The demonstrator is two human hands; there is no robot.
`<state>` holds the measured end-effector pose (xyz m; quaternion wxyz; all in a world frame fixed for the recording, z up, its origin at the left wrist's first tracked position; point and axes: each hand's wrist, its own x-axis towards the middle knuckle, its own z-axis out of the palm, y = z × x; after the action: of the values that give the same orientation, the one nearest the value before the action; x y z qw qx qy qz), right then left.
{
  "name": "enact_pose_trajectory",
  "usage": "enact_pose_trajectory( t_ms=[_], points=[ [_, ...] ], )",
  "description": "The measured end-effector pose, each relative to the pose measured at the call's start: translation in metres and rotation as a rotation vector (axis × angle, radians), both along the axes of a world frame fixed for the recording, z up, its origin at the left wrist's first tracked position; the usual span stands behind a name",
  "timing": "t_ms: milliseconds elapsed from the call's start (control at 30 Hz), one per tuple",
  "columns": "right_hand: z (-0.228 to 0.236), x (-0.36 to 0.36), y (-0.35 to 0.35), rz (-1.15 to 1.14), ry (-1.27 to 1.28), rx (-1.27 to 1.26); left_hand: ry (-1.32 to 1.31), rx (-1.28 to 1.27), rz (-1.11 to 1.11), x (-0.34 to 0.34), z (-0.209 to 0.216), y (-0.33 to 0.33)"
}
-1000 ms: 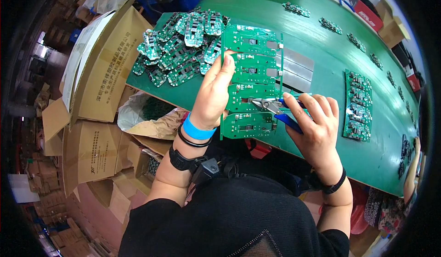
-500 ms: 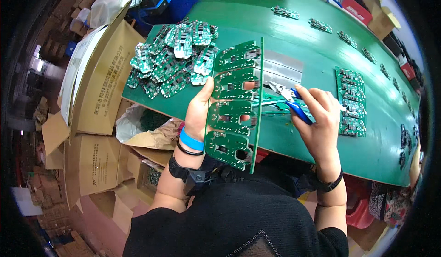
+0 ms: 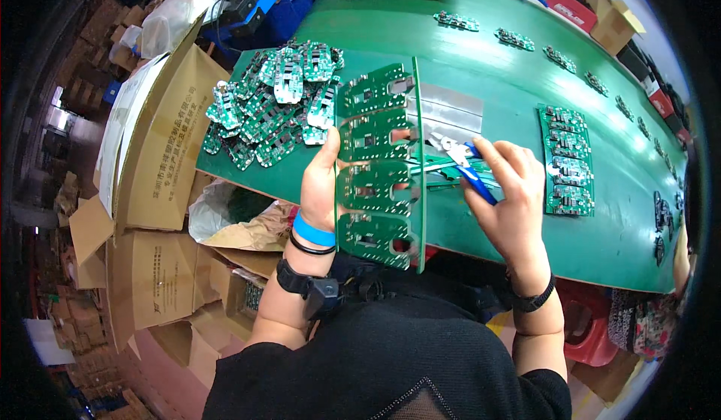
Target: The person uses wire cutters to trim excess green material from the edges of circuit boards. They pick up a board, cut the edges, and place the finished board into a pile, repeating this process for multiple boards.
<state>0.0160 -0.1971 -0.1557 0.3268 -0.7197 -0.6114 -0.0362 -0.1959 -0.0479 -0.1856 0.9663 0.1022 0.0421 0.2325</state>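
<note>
My left hand grips a green circuit board panel by its left side, holding it up over the table's near edge. Several small boards stay joined in the panel, with a long green rail strip along its right edge. Fingertips show through the panel's cutouts. Wrapped around blue-handled side cutters, my right hand keeps their metal jaws close to the panel's right edge. Whether the jaws touch the panel I cannot tell. Behind them, thin green offcut strips lie on the table next to a grey metal plate.
A heap of separated circuit boards lies on the green table at left. Another panel rests at right, and single boards line the far side. Open cardboard boxes stand left; a red stool is below right.
The panel has turned slightly in my left hand. The view has shifted a little, and the cutters remain near the panel's right edge.
</note>
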Motion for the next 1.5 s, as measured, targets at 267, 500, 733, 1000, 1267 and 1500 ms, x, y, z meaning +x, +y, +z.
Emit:
enact_pose_trajectory(
  t_ms=[267,500,733,1000,1267,1500],
  points=[
    [0.023,-0.007,-0.025,0.174,0.017,-0.117,0.566,0.433,0.354,0.017,0.03,0.009],
    [0.02,-0.026,-0.019,0.235,-0.078,-0.221,0.598,0.543,0.434,0.025,0.034,0.009],
    [0.025,-0.032,-0.013,0.24,-0.094,-0.239,0.649,0.626,0.446,0.022,0.036,0.011],
    [0.025,-0.029,-0.013,0.276,-0.115,-0.258,0.609,0.641,0.441,0.024,0.04,0.01],
    [0.03,-0.03,-0.012,0.267,-0.154,-0.277,0.653,0.672,0.456,0.023,0.041,0.011],
    [0.024,-0.029,-0.01,0.273,-0.196,-0.245,0.636,0.638,0.445,0.021,0.039,0.015]
  ],
)
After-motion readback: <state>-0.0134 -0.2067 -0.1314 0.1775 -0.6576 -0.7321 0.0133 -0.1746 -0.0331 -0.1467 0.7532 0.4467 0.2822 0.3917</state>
